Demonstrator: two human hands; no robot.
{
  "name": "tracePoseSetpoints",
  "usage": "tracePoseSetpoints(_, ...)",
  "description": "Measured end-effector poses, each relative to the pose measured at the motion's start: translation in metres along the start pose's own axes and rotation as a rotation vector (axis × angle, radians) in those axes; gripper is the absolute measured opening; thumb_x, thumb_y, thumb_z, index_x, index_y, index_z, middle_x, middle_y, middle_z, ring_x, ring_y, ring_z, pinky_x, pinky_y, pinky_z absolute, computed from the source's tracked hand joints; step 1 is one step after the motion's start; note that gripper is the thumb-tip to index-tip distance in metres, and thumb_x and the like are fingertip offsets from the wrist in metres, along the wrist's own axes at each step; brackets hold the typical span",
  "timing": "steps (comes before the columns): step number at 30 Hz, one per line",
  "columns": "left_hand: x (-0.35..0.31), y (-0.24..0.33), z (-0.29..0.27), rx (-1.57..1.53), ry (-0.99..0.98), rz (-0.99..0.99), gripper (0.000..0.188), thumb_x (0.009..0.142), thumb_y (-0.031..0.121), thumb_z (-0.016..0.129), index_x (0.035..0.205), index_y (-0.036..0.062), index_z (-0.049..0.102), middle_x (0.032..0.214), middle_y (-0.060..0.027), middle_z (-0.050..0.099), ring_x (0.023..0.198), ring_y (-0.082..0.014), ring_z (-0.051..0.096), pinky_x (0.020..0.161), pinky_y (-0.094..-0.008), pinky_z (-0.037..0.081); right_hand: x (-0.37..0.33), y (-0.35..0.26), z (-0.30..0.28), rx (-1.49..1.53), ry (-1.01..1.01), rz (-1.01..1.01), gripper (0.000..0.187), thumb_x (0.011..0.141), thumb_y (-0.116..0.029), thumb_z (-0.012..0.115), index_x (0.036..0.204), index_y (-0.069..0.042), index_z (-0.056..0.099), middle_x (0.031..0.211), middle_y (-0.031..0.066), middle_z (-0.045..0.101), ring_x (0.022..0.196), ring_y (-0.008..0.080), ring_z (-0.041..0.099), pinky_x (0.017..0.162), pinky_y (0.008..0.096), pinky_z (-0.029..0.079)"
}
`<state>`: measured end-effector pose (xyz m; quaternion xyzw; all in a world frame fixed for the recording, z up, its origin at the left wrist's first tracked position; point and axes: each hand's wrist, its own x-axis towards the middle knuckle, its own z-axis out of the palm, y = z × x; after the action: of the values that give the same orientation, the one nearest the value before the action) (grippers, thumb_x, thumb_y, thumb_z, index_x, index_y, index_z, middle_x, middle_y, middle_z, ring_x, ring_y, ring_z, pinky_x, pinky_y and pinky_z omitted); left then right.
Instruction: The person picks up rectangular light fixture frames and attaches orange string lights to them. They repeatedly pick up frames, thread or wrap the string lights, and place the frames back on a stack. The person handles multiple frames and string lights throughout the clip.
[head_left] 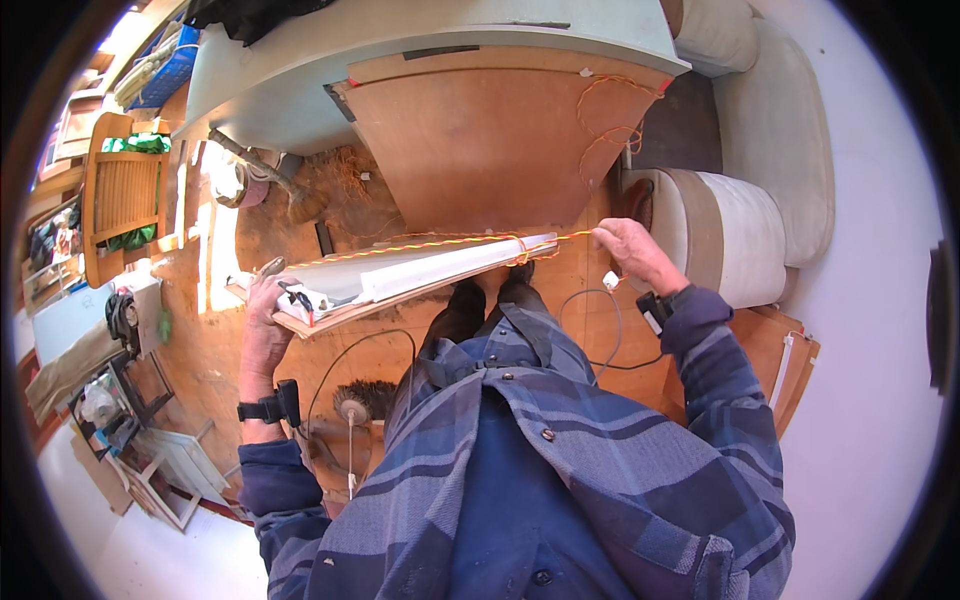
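Observation:
My left hand (264,312) is closed around the left end of a long, thin board (400,302) held on edge in front of my legs. A white strip (440,268) runs along the board, and small dark and red pieces (300,297) lie by my left fingers. My right hand (638,255) pinches a twisted yellow-and-red wire (572,235) just past the board's right end. The wire stretches along the board's top toward my left hand and is looped round the board near its right end. Below my right hand dangles a small white connector (611,281).
Ahead, a large brown panel (480,140) leans against a pale table (440,50), with more wire (600,120) hanging over it. A pale sofa (740,235) stands at right. Leftward are a broom (305,205) and wooden chair (125,190). A round brush (352,408) lies near my legs.

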<state>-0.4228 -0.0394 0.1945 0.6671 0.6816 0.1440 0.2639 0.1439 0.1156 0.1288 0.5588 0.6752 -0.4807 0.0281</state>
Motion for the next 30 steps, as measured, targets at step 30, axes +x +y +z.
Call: tracePoseSetpoints(30, -0.106, 0.072, 0.050, -0.058, 0.045, -0.180, 0.027, 0.083, -0.003, 0.063, 0.102, 0.0144, 0.070, 0.108, -0.0001, 0.070, 0.131, -0.0311, 0.055, 0.123, -0.0622, 0.017, 0.150, -0.064, 0.276, -0.783, -0.681, -0.304, 0.031, 0.090, -0.020, 0.056, 0.101, 0.002, 0.075, 0.112, 0.0281, 0.071, 0.107, 0.0414, 0.070, 0.092, 0.0489, 0.055)
